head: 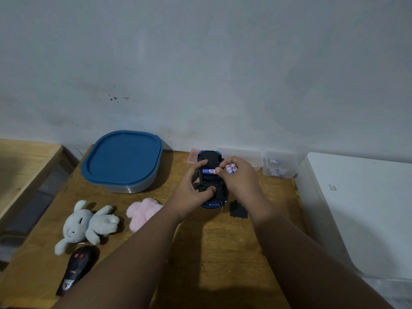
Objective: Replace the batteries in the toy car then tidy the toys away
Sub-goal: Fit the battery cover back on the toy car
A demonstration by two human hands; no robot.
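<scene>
Table: 1 car, 3 batteries

Print on batteries and remote too blurred to read.

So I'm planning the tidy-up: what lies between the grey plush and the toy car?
A pink plush, partly under the left forearm, lies between the grey plush and toy car, seen from the head camera.

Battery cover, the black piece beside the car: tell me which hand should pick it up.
Right hand, probably. The battery cover lies just below its wrist, though it would first have to put down the batteries. The left hand steadies the toy car.
</scene>
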